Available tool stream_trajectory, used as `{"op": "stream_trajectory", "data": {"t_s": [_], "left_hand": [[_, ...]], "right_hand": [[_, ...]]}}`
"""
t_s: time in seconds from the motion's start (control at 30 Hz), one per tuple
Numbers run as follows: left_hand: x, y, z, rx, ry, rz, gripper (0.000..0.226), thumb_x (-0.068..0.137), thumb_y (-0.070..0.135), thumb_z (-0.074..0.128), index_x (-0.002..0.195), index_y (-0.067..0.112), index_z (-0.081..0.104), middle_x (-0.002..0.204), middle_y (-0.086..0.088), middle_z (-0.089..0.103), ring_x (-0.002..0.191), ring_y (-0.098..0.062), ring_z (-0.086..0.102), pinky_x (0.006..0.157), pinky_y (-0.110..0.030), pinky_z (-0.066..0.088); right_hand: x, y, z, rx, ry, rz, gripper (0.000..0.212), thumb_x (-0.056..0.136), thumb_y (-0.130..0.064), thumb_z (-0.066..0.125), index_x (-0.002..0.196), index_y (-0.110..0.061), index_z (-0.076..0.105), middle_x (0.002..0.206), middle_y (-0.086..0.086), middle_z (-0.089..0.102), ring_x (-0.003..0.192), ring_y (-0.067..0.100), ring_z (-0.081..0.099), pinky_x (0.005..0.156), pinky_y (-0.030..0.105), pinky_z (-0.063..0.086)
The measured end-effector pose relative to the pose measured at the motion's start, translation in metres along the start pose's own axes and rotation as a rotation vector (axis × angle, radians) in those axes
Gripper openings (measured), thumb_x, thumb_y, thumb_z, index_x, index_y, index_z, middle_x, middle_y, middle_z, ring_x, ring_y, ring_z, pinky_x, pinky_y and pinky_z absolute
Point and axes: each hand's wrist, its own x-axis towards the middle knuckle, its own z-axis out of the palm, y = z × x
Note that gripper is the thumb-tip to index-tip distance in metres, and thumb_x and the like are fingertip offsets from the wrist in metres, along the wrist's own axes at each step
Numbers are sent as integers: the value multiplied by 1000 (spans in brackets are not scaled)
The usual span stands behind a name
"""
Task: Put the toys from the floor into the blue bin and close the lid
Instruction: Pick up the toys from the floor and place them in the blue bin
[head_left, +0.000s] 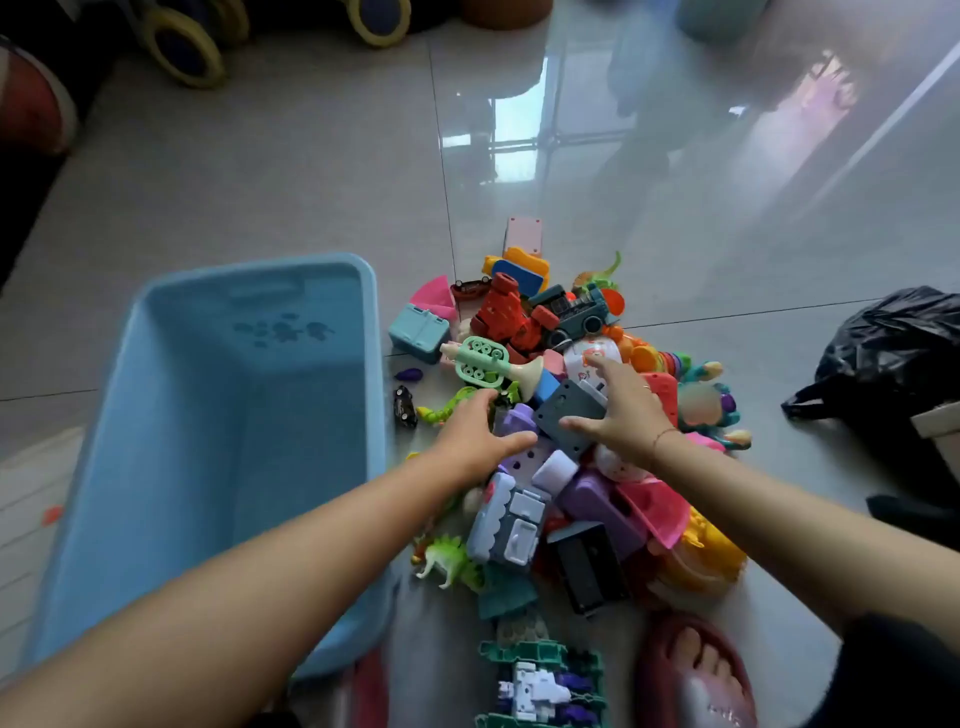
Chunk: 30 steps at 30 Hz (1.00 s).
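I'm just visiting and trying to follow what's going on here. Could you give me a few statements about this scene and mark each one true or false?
1. The blue bin has no toys in it. True.
2. The lid is on the bin. False: the bin is open, and no lid is in view.
3. Both hands are over the toy pile. True: the left hand and right hand reach into it.
4. The green trumpet lies inside the bin. False: it lies on the pile, right of the bin.
5. The black bag sits left of the bin. False: it is on the floor at the far right.
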Motion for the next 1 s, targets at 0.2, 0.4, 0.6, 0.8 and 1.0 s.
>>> {"op": "stream_trajectory", "data": {"t_s": [0.2, 0.4, 0.6, 0.8, 1.0], "left_hand": [[36, -18, 30, 203, 16, -142, 81, 68, 54, 73, 133, 18, 42, 132, -9, 52, 125, -29, 42, 101, -38, 40], [33, -19, 38, 144, 95, -208, 58, 66, 48, 74, 114, 23, 52, 118, -4, 59, 119, -28, 45, 99, -38, 39], [-18, 15, -24, -238, 167, 17, 61, 75, 26, 76, 127, 15, 46, 119, -5, 56, 104, -20, 58, 90, -34, 49], [-92, -14, -132, -590, 461, 129, 48, 78, 6, 72, 117, 18, 47, 110, -3, 56, 92, -16, 59, 65, -15, 53], [-127, -112, -130, -431, 580, -237, 60, 75, 4, 76, 126, 3, 44, 124, -12, 55, 98, -19, 52, 58, -18, 47]], "right_hand": [[1, 4, 16, -82, -7, 119, 84, 64, -55, 75, 132, -27, 35, 132, 1, 47, 117, 27, 50, 91, 42, 42], [9, 16, 15, 18, -86, 190, 89, 63, -48, 80, 137, -25, 34, 131, 5, 54, 115, 29, 54, 95, 45, 44], [-6, -33, -25, 566, 14, 132, 44, 78, -27, 73, 114, -10, 55, 104, 13, 61, 85, 18, 59, 58, 20, 47], [-36, -144, -33, 818, -187, -83, 43, 82, -22, 69, 119, -9, 51, 106, 11, 61, 91, 20, 65, 63, 24, 56], [-60, -206, 45, 548, -220, -55, 57, 70, -36, 79, 114, -12, 52, 98, 6, 60, 93, 23, 63, 82, 43, 56]]}}
